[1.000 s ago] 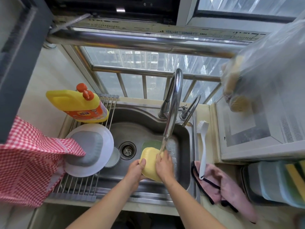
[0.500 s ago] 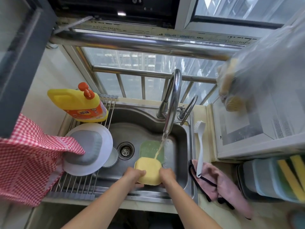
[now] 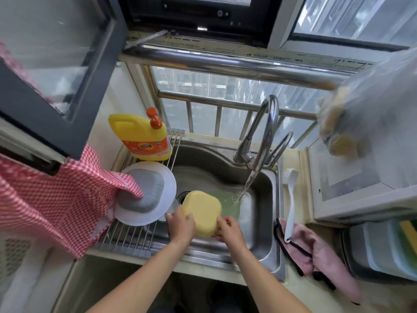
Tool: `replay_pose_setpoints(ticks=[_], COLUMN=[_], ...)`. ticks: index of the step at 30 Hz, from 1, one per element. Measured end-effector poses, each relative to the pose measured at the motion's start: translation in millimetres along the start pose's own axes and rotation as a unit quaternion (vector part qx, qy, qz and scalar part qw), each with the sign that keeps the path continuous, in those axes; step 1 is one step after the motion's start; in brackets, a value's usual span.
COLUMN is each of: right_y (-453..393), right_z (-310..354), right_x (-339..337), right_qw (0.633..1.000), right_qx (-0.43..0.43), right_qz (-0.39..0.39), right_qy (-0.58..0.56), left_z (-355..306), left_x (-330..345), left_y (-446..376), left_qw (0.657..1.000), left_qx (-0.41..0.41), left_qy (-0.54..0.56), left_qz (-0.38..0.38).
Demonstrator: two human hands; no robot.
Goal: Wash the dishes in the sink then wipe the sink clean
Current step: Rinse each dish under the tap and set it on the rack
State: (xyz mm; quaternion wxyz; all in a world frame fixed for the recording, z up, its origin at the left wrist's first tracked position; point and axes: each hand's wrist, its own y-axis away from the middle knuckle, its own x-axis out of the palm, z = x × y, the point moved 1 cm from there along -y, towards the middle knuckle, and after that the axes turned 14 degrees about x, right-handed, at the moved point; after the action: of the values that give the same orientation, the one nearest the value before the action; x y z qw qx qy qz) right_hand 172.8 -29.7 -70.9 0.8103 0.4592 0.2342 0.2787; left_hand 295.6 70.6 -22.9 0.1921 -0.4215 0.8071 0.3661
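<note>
Now both hands, left hand and right hand, grip yellow dish over sink front edge; better tilt under faucet stream, rinse fully.

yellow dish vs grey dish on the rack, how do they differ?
The yellow dish is held by the left hand and right hand over the sink; the grey dish rests on a white plate on the rack, untouched, partly under a checked cloth. Both are rounded squares, upside down.
</note>
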Motion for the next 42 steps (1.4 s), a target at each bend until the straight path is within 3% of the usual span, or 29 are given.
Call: replay_pose_setpoints(ticks=[5,8,12,15,18,24,28,31,33,38,42], right_y=[34.7,52.1,57.8,55.5,52.9,21.5,-9.5,-33.3,-52.3,-89.6,-95.7], right_z=[35.1,56.6,69.6,69.4,64.5,25.6,6.0,-0.6,-3.2,-15.4,-19.5], right_x=[39.3,66.7,104.4,125.0,128.2,77.4,20.0,-10.3,-20.2,-21.2,-17.6], right_qw=[0.995,0.988,0.977,0.967,0.969,0.970,0.946,0.936,0.925,0.865,0.833], right_qx=[-0.098,-0.141,-0.165,-0.170,-0.177,-0.088,-0.035,-0.024,-0.024,-0.081,-0.140], right_qz=[0.025,0.052,0.108,0.125,0.086,-0.030,-0.118,-0.148,-0.150,-0.121,-0.136], right_qy=[0.001,0.023,0.081,0.140,0.149,0.223,0.300,0.318,0.349,0.481,0.517], left_z=[-5.3,-7.5,12.8,28.9,40.1,55.3,43.2,36.7,38.0,50.6,52.8], left_x=[-40.0,-67.4,-90.3,-93.2,-88.9,-78.1,-56.0,-18.6,11.8,81.6,110.9], left_y=[6.5,-2.4,-20.4,-20.8,-19.4,-35.1,-25.4,-14.3,-16.0,-37.6,-57.9], left_qw=[0.983,0.969,0.967,0.970,0.962,0.958,0.919,0.882,0.892,0.940,0.969], left_qx=[0.101,0.104,0.062,0.078,0.116,0.101,0.206,0.345,0.375,0.249,0.119], left_qy=[0.004,-0.001,-0.006,-0.085,-0.182,-0.206,-0.258,-0.278,-0.248,-0.165,-0.104], left_qz=[-0.154,-0.222,-0.246,-0.215,-0.167,-0.171,-0.215,-0.159,-0.058,0.165,0.188])
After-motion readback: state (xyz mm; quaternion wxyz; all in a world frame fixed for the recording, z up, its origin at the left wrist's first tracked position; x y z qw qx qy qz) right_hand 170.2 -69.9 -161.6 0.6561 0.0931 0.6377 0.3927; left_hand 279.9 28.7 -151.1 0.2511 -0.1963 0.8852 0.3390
